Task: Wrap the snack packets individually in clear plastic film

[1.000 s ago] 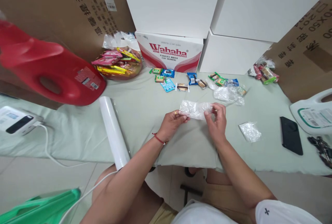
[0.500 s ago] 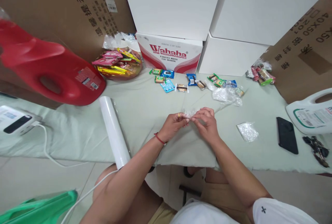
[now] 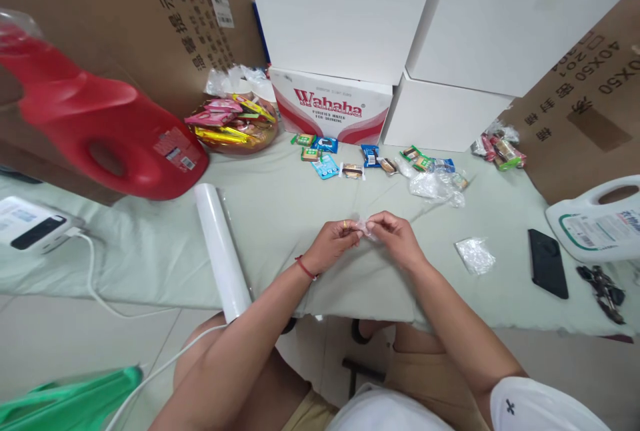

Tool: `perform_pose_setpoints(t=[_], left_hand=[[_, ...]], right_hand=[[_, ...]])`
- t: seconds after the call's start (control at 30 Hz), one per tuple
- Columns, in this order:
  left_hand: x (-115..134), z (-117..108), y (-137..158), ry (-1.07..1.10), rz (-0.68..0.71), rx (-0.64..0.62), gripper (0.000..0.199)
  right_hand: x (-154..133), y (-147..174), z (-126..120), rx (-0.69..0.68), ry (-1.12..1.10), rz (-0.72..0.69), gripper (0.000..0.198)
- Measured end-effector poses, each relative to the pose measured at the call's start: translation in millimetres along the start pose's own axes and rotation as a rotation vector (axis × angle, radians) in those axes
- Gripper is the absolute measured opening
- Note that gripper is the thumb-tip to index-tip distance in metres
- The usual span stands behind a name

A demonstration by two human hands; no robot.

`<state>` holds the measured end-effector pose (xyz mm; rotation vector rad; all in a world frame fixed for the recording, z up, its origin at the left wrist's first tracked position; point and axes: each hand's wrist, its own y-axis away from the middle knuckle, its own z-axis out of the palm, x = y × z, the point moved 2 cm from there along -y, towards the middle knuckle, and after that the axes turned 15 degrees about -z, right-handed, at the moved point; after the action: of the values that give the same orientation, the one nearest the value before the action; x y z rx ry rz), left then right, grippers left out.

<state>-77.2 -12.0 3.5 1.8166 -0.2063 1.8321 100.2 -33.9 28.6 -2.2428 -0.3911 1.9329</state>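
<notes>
Pale green and cloth-covered, the surface [image 3: 280, 214] lies below the clear wrap [image 3: 369, 232], which has gone from spread out to bunched between the left hand [image 3: 333, 243] and right hand [image 3: 398, 238]; each grip pinches it (mostly hidden), suggesting finer fingertip work.

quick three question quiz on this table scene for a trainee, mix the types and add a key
1. What do the left grip and right grip pinch between them?
2. True or false: the phone lies to the right of the roll.
3. Fill in the blank: the box behind the snacks reads "____".

Key:
1. Clear plastic.
2. True.
3. Wahaha.
</notes>
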Motion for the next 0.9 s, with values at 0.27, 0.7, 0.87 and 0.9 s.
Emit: perform_pose_setpoints(t=[0.27,0.7,0.87,0.9], left_hand=[[4.7,-11.6,7.1,0.12,-0.048,0.069,0.021],[8.5,-10.2,5.2,0.467,-0.045,-0.086,0.033],[8.1,-13.4,4.4,0.506,-0.024,-0.046,0.028],[8.5,-13.7,4.5,0.527,-0.018,-0.037,0.027]], right_hand=[[-10.1,-8.3,-37.3,0.304,-0.05,-0.012,0.03],[-16.2,11.4,-55.3,0.36,-0.428,0.3,0.045],[-16.1,22.2,-73.7,0.542,-0.317,0.151,0.042],[-15.5,24.0,-76.9,0.578,-0.3,0.124,0.041]])
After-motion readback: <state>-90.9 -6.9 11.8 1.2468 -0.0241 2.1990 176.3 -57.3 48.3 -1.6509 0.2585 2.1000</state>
